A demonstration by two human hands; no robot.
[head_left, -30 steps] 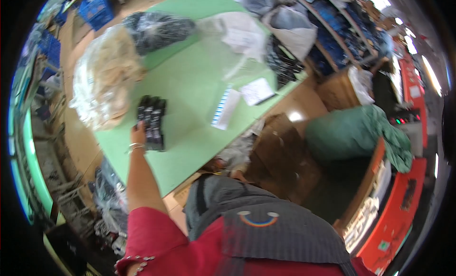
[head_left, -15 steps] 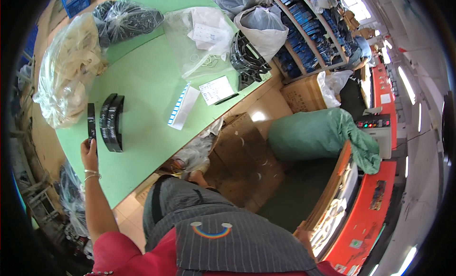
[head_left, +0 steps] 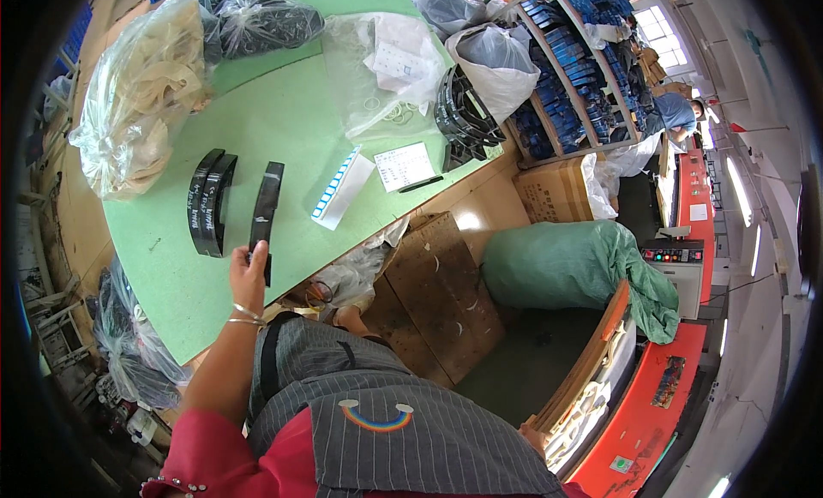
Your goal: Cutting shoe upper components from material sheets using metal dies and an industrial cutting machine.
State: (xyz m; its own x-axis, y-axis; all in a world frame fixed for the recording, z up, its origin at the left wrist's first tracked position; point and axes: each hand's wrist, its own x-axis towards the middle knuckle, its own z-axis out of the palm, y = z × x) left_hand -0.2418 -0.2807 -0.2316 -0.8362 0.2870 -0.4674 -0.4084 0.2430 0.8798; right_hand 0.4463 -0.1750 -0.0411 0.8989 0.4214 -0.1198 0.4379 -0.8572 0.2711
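My left hand (head_left: 249, 273) is closed round the near end of a narrow, curved black strip (head_left: 267, 202). The strip is over the green tabletop (head_left: 154, 267), near its front edge. To its left stand several similar curved black pieces (head_left: 208, 202), side by side, with white handwriting on them. At the lower right, my right hand (head_left: 533, 435) is by the end of a curved brown board (head_left: 587, 352); its fingers are mostly hidden. Right of the strip lie a white box with blue marks (head_left: 343, 189) and a written paper sheet (head_left: 405, 166) with a dark pen (head_left: 421, 184).
Clear bags hold tan material (head_left: 141, 104) and dark material (head_left: 266, 22) at the back left. More curved black pieces (head_left: 465, 112) stand at the table's right corner. Beyond are a shelf (head_left: 566, 65), a carton (head_left: 553, 192), a green covered roll (head_left: 557, 262) and red machinery (head_left: 664, 387).
My left hand has moved right with the black strip, from the left side of the group of black pieces to the right of it. The view has shifted slightly.
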